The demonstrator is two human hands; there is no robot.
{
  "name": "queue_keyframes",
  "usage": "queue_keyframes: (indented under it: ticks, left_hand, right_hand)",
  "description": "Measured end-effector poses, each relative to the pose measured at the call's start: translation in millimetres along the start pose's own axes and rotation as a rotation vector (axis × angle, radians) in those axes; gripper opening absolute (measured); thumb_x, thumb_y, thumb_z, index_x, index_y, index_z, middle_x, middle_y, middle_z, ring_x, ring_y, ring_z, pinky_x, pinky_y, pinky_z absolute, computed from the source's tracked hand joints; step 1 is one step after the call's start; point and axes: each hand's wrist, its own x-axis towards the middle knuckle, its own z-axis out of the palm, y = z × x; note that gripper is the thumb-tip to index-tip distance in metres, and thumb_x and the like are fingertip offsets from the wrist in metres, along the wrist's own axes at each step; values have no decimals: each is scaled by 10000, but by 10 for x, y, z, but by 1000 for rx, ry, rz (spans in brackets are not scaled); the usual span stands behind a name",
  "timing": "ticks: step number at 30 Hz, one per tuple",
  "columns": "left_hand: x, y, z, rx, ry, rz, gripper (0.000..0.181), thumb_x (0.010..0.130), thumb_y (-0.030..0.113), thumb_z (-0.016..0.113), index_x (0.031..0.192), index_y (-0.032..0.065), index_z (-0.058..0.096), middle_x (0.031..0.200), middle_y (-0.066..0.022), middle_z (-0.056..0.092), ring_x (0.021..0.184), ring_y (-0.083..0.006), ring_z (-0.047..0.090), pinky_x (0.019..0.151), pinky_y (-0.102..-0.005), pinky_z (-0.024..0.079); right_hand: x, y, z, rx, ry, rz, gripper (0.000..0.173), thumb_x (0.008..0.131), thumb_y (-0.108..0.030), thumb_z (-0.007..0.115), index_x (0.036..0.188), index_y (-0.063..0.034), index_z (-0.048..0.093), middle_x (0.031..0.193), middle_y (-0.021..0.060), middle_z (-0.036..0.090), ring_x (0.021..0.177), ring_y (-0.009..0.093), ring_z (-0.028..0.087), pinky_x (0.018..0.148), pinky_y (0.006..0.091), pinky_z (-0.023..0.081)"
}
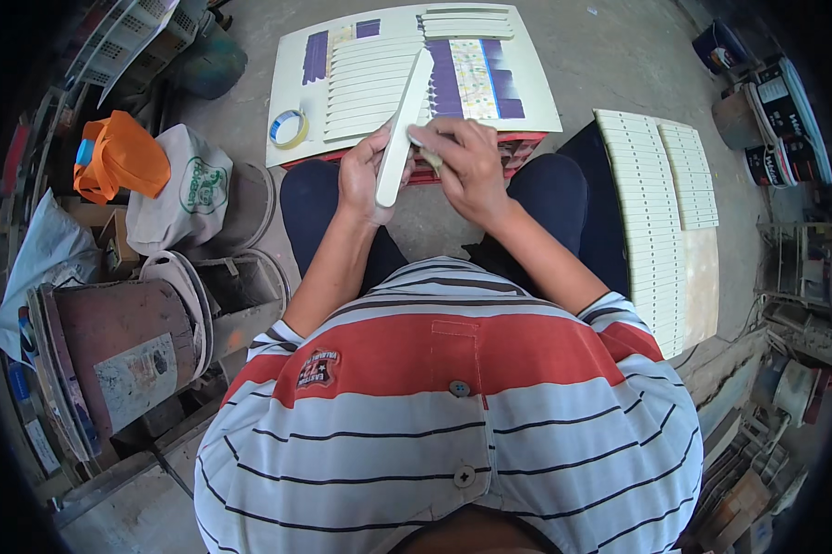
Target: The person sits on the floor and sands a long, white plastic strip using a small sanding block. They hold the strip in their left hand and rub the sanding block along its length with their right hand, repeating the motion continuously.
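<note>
My left hand [366, 176] holds a long cream-white bar [402, 131] near its lower end, tilted upright over the near edge of a white board [540, 104]. Against the bar's right side, my right hand [465, 156] pinches a small pale tan piece [431, 161], perhaps sandpaper or cloth; the fingers hide part of it. On the board lies a row of similar cream strips [364, 90], with a shorter stack of them [468, 24] at the top. Purple-painted patches [446, 76] and a patterned strip [468, 76] show beside the row. A roll of masking tape [289, 129] rests at the board's left corner.
A red crate [519, 149] supports the board. To my right stands a panel of cream slats with dark dots [647, 221]. Paint buckets [769, 124] stand at the far right. At left are an orange bag [121, 156], a white cloth bag [180, 201] and several worn containers [125, 332].
</note>
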Motion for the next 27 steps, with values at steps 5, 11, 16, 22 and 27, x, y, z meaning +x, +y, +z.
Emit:
queue_keyframes:
  ticks: [5,11,16,22,27]
  left_hand:
    - [31,-30,207,-19,277,60,413,960,231,413,1241,-39,549,865,-96,651,581,-176,558,515,-256,466]
    - [29,-74,104,98,161,57,474,943,231,415,1336,-19,505,905,-73,655,606,-120,566,500,-242,461]
    - [-36,87,109,118,129,14,483,946,240,420,1342,-28,483,830,-72,600,571,-138,535,436,-223,399]
    - [-109,24,-46,181,-96,-60,508,942,241,415,1368,-31,463,826,-71,581,587,-115,515,484,-206,410]
    - [-158,46,-124,107,-268,-58,556,927,239,424,1406,-44,424,824,-75,567,606,-112,506,522,-207,424]
  right_hand:
    - [-131,-164,-29,57,-113,-43,410,760,10,638,1142,-123,704,1017,69,645,909,233,579,810,358,374]
    - [-39,-64,-31,60,-48,27,387,749,-1,642,1112,-120,707,1003,59,641,887,241,573,793,368,371]
    - [-120,-153,-115,46,-246,-28,611,747,30,614,1330,-149,576,902,53,602,839,240,568,748,365,377]
    - [-45,80,-102,-154,-197,-23,724,801,5,563,1469,-243,433,793,63,568,778,244,570,709,376,383]
    - [160,328,-237,-298,-263,158,726,795,6,588,1471,-195,418,846,71,612,819,252,593,709,409,384]
